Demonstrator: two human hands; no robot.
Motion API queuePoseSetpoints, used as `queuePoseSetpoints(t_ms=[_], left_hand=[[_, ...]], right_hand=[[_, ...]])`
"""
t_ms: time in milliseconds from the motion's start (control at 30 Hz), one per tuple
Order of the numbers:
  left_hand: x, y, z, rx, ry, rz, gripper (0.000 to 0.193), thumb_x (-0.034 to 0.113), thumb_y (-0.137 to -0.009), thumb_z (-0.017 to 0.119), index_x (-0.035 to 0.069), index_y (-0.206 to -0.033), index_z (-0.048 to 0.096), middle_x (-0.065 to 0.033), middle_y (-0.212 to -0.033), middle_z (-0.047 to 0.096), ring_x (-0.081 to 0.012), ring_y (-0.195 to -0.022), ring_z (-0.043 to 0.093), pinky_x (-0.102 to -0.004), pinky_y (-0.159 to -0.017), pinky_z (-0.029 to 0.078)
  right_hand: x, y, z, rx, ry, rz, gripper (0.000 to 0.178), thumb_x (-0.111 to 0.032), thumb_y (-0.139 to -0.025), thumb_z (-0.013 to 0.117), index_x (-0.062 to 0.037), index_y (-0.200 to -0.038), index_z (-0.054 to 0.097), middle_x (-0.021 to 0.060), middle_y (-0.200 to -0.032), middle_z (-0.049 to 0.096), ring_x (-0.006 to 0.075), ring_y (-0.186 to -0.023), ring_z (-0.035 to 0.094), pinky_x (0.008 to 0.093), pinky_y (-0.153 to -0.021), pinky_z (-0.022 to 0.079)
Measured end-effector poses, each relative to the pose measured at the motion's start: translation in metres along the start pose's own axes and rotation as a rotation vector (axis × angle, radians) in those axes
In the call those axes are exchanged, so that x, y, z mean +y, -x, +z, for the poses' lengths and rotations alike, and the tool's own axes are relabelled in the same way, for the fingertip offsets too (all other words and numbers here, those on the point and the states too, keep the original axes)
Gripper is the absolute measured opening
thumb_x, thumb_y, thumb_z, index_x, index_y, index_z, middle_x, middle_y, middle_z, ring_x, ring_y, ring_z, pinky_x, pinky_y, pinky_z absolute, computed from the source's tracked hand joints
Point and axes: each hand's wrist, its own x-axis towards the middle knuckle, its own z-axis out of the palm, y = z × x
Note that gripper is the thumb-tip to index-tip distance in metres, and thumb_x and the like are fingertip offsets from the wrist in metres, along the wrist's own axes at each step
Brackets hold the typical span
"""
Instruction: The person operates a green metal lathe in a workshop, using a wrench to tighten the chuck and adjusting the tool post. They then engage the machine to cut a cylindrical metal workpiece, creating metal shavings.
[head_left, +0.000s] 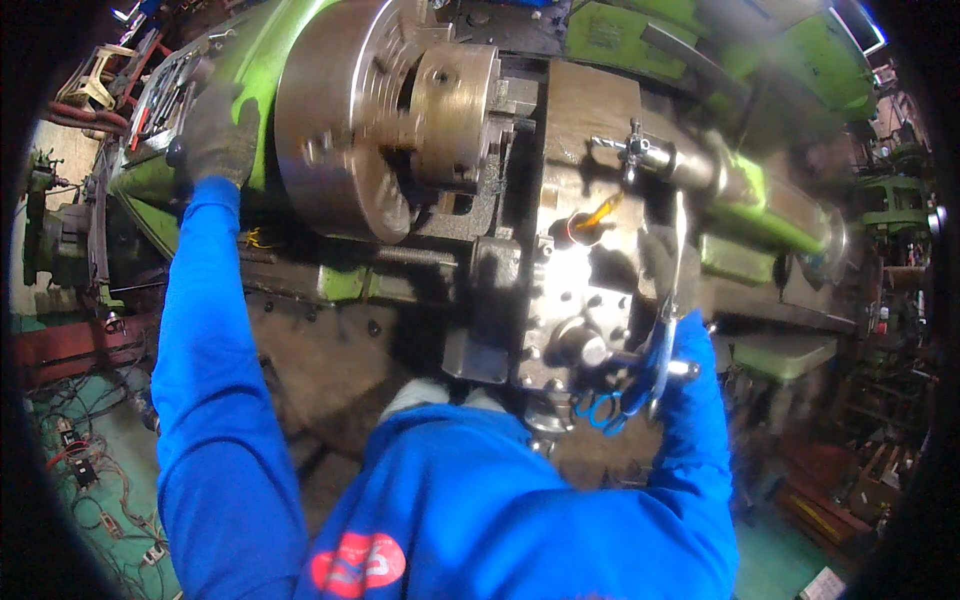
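My left hand (pixel 222 140), in a dark glove, rests on the green headstock (pixel 262 75) of a lathe, its thumb spread from the other fingers, whose tips blur into the background. Beside its wrist is a black knob (pixel 177 153). To the right is the large steel chuck (pixel 325 120), with a shiny metal cylinder (pixel 455 115) on its right side. My right hand (pixel 662 262), also gloved, is over the carriage (pixel 590 100), behind a bright, curved metal bar (pixel 680 240); its fingers are hidden. A drill bit (pixel 605 143) points from the tailstock (pixel 750 190) toward the cylinder.
A yellow-handled tool (pixel 602 212) lies on the carriage. The bolted tool post (pixel 580 345) stands close before my body, with blue looped handles (pixel 603 412) below it. Several hand tools fill a tray (pixel 165 110) at far left. Cables (pixel 95 480) trail over the green floor.
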Motion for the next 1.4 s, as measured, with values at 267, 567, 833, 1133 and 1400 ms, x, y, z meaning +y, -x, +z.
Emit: queuePoseSetpoints(t_ms=[267,567,833,1133,1400], left_hand=[[-0.004,-0.002,0.001,-0.017,0.02,-0.001,0.031,0.024,-0.087,0.069,0.007,-0.112,0.066,-0.0155,-0.113,0.067,-0.0347,-0.112,0.06,-0.0454,-0.098,0.046],[0.007,-0.005,-0.007,-0.054,0.025,-0.023,0.032,0.023,-0.088,0.069,0.006,-0.114,0.066,-0.0171,-0.115,0.067,-0.0351,-0.113,0.06,-0.0454,-0.1,0.046],[-0.014,0.002,0.015,0.108,-0.066,0.083,0.035,0.028,-0.09,0.067,0.007,-0.118,0.066,-0.0164,-0.121,0.065,-0.035,-0.117,0.059,-0.0457,-0.103,0.044],[-0.002,0.001,0.001,0.074,-0.015,0.038,0.032,0.023,-0.088,0.067,0.007,-0.116,0.065,-0.0158,-0.113,0.067,-0.0349,-0.112,0.06,-0.0453,-0.098,0.045],[0.001,-0.006,-0.001,0.054,0.066,0.054,0.031,0.019,-0.084,0.07,0.006,-0.113,0.066,-0.0178,-0.106,0.068,-0.0367,-0.105,0.062,-0.0463,-0.095,0.047]], right_hand=[[-0.026,-0.003,-0.003,-0.12,0.981,-0.826,0.02,-0.02,-0.076,0.074,-0.0175,-0.096,0.074,0.0081,-0.079,0.065,0.0289,-0.073,0.067,0.0428,-0.061,0.054],[0.007,-0.019,0.007,-0.217,0.855,-0.697,0.02,-0.022,-0.076,0.074,-0.0205,-0.095,0.073,0.0085,-0.084,0.066,0.0319,-0.081,0.067,0.0452,-0.069,0.054],[-0.012,-0.012,0.012,-0.267,0.822,-0.424,0.023,-0.032,-0.081,0.073,-0.0177,-0.099,0.075,0.0123,-0.095,0.071,0.0339,-0.09,0.068,0.0456,-0.079,0.054],[-0.035,0.003,-0.003,0.014,0.434,-0.429,0.021,-0.025,-0.084,0.074,-0.0061,-0.093,0.074,0.015,-0.087,0.071,0.03,-0.079,0.071,0.0379,-0.072,0.055],[0.046,-0.033,-0.003,-0.04,0.216,-0.091,0.024,-0.024,-0.087,0.073,-0.0009,-0.093,0.074,0.0104,-0.077,0.069,0.0114,-0.069,0.061,0.0318,-0.063,0.051]])
